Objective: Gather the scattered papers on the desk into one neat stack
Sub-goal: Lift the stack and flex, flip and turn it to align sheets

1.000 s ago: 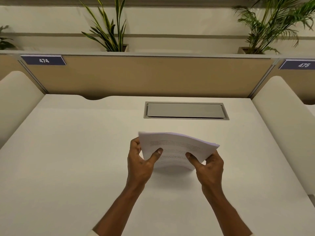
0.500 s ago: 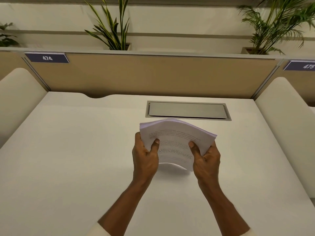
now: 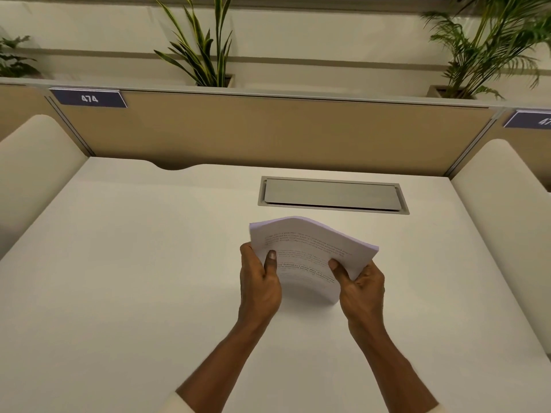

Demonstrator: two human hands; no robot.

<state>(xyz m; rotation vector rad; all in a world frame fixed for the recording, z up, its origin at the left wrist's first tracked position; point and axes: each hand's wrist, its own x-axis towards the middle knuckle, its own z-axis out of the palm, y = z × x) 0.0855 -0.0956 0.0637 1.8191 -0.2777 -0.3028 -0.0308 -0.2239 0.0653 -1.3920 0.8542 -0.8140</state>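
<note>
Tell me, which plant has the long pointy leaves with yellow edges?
The middle plant, behind the divider above the 474 sign. Its leaves are stiff, upright blades edged in yellow. The right plant has feathery fronds, and the left plant is small and bushy.

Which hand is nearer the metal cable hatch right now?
Right. The right hand sits just below the hatch; the left hand is further left. Both grip the papers.

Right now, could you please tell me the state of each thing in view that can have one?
Paper stack: gathered, held upright, bowed, bottom edge on desk.
Left hand: gripping the stack's left side.
Right hand: gripping the stack's right side.
Cable hatch: lid closed.
Desk: no loose papers visible.
</note>
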